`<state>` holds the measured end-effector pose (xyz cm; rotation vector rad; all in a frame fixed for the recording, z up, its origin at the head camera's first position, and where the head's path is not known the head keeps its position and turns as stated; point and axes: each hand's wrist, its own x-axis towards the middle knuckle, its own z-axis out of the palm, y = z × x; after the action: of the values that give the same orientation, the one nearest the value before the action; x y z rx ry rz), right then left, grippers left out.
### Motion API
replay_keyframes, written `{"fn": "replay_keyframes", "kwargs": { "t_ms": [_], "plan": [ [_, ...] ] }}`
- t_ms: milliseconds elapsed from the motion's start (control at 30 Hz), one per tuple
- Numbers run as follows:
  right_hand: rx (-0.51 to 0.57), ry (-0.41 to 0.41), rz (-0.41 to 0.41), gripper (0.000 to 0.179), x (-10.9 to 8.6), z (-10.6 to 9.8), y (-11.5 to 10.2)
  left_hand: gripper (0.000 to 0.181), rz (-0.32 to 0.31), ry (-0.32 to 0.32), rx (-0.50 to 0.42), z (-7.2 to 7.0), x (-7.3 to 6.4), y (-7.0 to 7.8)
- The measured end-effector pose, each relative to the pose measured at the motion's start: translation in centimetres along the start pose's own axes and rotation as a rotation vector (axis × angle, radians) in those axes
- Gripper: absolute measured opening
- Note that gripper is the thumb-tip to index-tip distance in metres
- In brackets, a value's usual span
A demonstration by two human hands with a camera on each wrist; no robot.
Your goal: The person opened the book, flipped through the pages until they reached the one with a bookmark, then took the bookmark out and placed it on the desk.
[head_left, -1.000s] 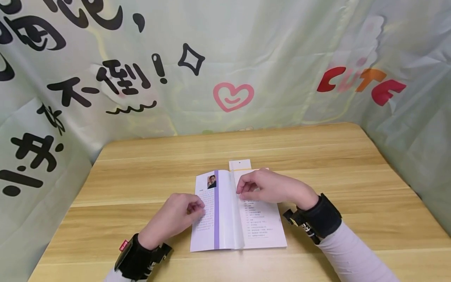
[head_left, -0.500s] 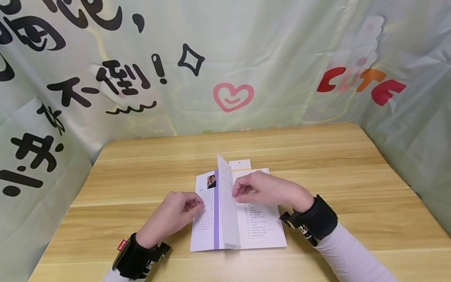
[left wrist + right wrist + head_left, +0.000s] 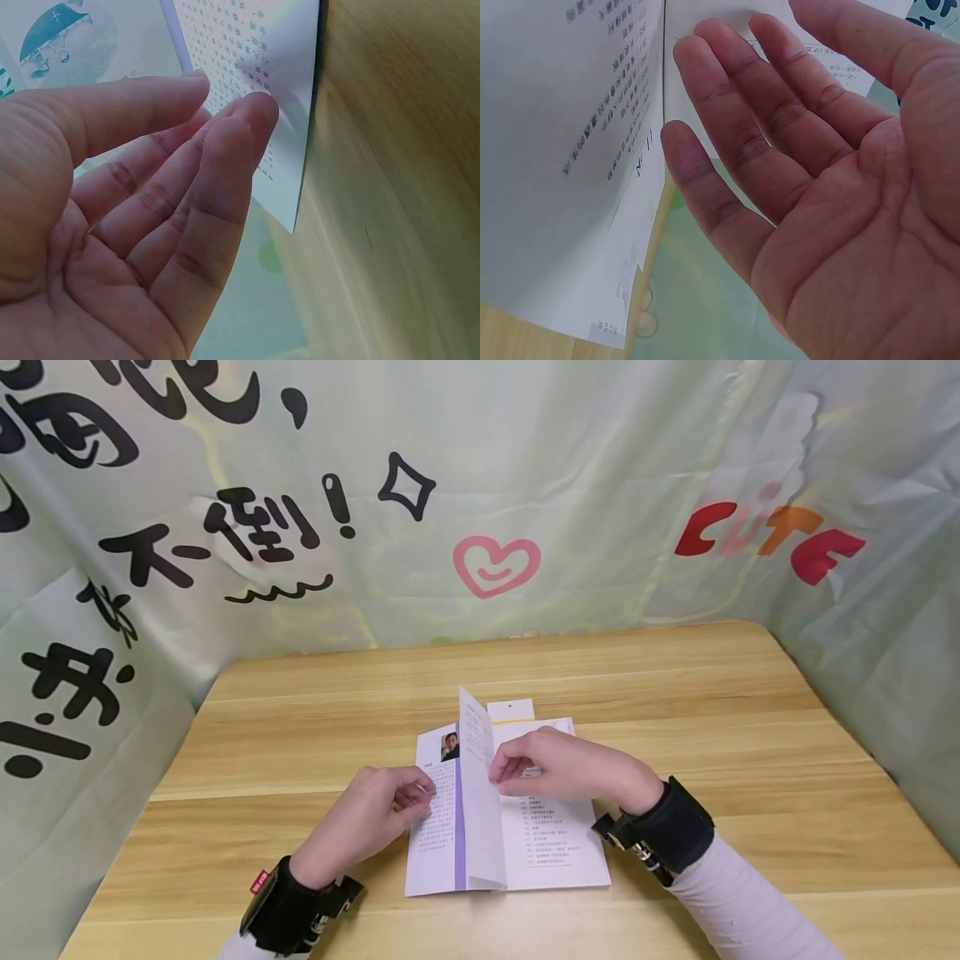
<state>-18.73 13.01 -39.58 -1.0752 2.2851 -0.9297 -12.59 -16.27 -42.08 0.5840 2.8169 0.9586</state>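
Paperback book (image 3: 555, 831) lies spread on wooden table (image 3: 675, 693); leaf (image 3: 482, 835) stands apparently mid-turn, laying flat left. Right hand (image 3: 573, 766) loosely curved beside it, left hand (image 3: 367, 810) relaxed at cover flap (image 3: 433, 835); neither pinching.

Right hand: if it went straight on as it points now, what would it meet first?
Probably the raised book page, just ahead of the right hand; whether they touch is unclear.

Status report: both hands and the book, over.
Left hand empty, at left flap. Right hand empty, at raised leaf. Book open, leaf standing between hands.
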Motion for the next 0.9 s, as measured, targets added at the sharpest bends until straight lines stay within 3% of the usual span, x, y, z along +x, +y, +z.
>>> {"fn": "replay_keyframes", "kwargs": {
  "t_ms": [233, 600, 900],
  "plan": [
    [-0.028, 0.013, -0.032, 0.009, 0.00, 0.16, -0.09, 0.019, 0.005, -0.005, -0.001, -0.07, -0.02, 0.03],
    [-0.024, 0.008, -0.008, 0.010, 0.14, 0.49, -0.35, 0.012, 0.006, -0.015, -0.007, -0.45, -0.01, -0.36],
    [-0.043, 0.007, -0.016, 0.012, 0.34, 0.86, -0.37, 0.010, -0.004, -0.038, -0.058, -0.73, 0.14, -0.81]
  ]
}}
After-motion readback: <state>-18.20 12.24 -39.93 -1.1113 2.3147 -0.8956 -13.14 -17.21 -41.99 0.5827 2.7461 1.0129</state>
